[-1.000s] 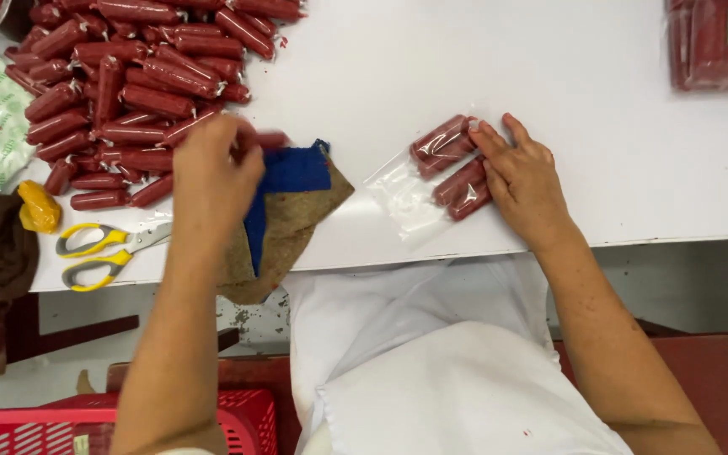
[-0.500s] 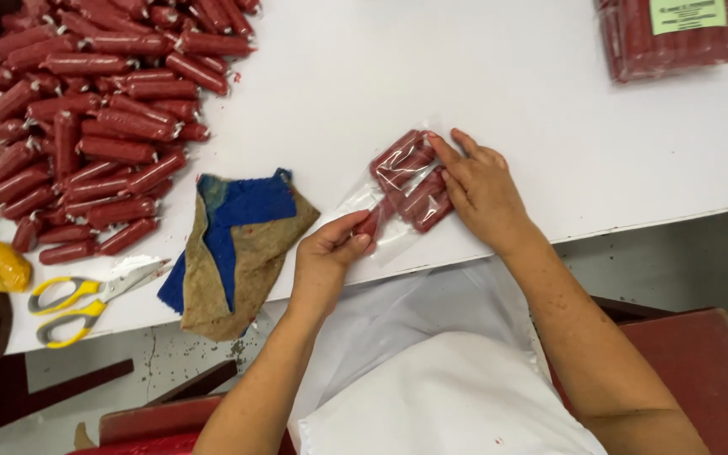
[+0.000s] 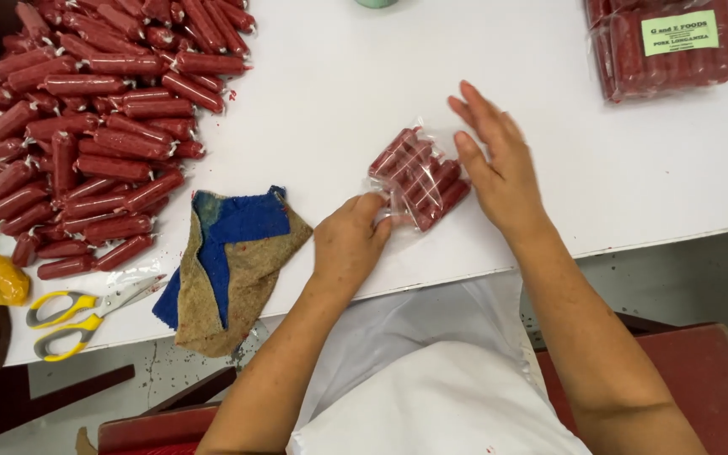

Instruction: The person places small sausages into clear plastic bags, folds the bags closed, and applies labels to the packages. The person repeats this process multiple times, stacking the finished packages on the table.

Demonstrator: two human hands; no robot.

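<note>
Between the two hands, a clear bag of red sausages (image 3: pixel 417 177) lies on the white counter (image 3: pixel 339 101). Its near corner is pinched by the curled left hand (image 3: pixel 349 243). The right hand (image 3: pixel 499 164), fingers (image 3: pixel 475 164) spread, lies flat against its far-right side. The long axis runs diagonally from the left fingers, up and rightward.

Bag of sausages (image 3: pixel 419 177) lies on the table (image 3: pixel 549 202) between my left hand (image 3: pixel 349 244) and right hand (image 3: pixel 499 164). Cloth (image 3: pixel 229 261) sits left of it, sausage pile (image 3: pixel 94 126) behind the cloth, scissors (image 3: pixel 86 312) far left. Packed stack (image 3: pixel 663 46) far right, behind.
</note>
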